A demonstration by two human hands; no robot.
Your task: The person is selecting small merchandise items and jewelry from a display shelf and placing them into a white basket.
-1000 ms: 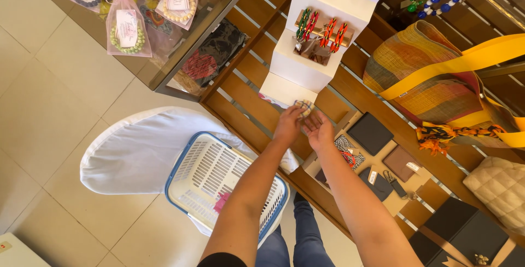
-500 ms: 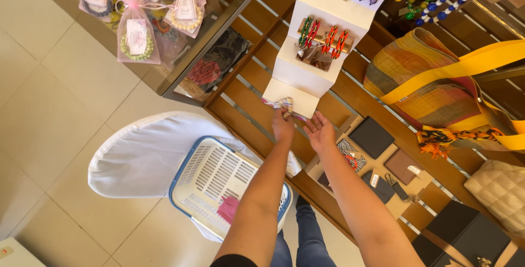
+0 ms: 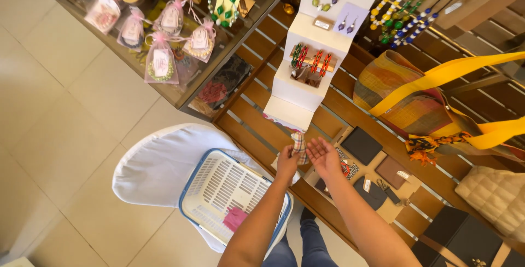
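- Below the left hand (image 3: 286, 164) sits a white basket (image 3: 219, 190) holding a pink item (image 3: 235, 218).
- The left hand pinches a small plaid pouch (image 3: 298, 145), seemingly mid-placement.
- The right hand (image 3: 324, 156), open-palmed and empty beside it, hovers over the slatted wooden table (image 3: 257, 114).

Your left hand (image 3: 286, 163) is closing on a small cloth pouch (image 3: 298, 145) over the slatted table (image 3: 257, 115), your right hand (image 3: 324, 156) lying open just right of it. Behind both, a stepped display stand (image 3: 306, 89) is rising from the table. Right of the stand a woven bag (image 3: 407, 100) is resting; nearer you, flat wallets (image 3: 361, 145) are lying on the slats. Below your left arm a plastic basket (image 3: 219, 187) is sitting on a covered chair (image 3: 156, 163) (one small item inside). Far left, tied gift bags (image 3: 161, 62) are lying on a glass counter (image 3: 180, 94).
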